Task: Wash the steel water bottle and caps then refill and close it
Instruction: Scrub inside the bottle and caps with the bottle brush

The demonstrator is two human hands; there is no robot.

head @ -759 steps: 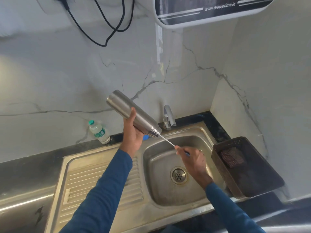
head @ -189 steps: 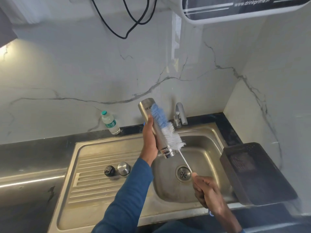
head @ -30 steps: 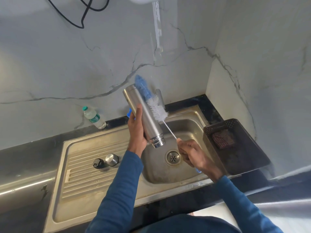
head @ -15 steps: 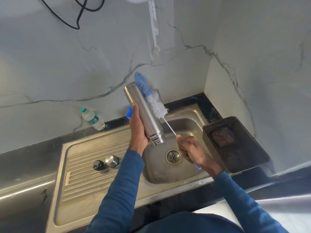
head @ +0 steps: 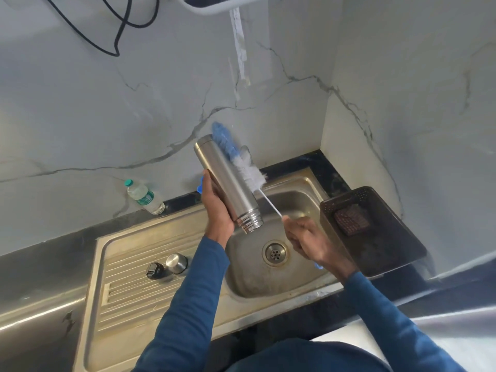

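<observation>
A: Where is the steel water bottle (head: 228, 181) relative to each grip?

B: At frame centre, held above the sink basin (head: 303, 275). The left hand (head: 216, 208) is wrapped round its lower body. Its long axis tilts, base toward the upper left, threaded open mouth toward the lower right, pointing down at the drain (head: 275, 253).

A: And the right hand (head: 308, 241)?

B: Closed round the wire handle of the bottle brush (head: 236, 157), lower right of the mouth. The bristles lie along the bottle's right flank, outside it, nearly parallel to its axis.

A: So the next stroke?

B: Likely along that axis, I'd judge. There is free room down over the basin; up the frame the marble wall (head: 134, 116) stands close behind the brush tip.

A: The caps?

B: The black cap (head: 155, 270) and the steel cap (head: 176, 262) sit just beside each other on the drainboard (head: 128, 291), lower left, nearer the left hand. A dark basket (head: 389, 253) borders the basin at right.
</observation>
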